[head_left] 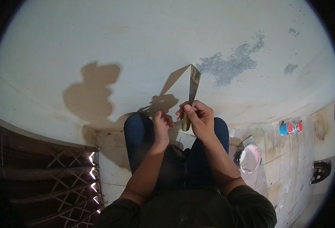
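Observation:
My right hand (201,118) is closed round the handle of a putty knife (193,85), in front of my knees. Its wide metal blade points up, and one corner meets its own shadow on the pale wall (144,41), so it seems to touch there. The handle's lower end sticks out below my fingers. My left hand (162,127) hovers just left of the handle, apart from it, fingers loosely bent and holding nothing. A rough grey patch (228,64) marks the wall to the right of the blade.
A round bucket with a pale, smeared inside (250,159) stands on the tiled floor to my right. Farther right are blue and red containers (287,128) and a dark object (321,171). A dark folding lattice gate (57,178) is at the lower left.

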### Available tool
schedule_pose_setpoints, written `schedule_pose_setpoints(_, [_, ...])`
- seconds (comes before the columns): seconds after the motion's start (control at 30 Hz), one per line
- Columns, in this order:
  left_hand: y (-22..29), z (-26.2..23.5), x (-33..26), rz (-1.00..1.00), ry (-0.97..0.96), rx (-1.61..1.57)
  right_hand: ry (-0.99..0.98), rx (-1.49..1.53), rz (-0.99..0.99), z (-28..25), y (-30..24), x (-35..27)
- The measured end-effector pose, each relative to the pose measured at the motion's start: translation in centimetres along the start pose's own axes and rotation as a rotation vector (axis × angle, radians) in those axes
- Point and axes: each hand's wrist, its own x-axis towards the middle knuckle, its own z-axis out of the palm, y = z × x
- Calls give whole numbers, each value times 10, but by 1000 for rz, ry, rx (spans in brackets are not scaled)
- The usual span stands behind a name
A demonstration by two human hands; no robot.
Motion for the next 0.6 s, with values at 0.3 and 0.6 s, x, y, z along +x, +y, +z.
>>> schedule_pose_setpoints(0.3, [-7,-6,3,-79,-9,-23,-34,63,-24,3,-24,13])
schedule_pose_setpoints(0.6, [-3,-17,6,-285,-3,-219,230,602,-205,6,-66,-10])
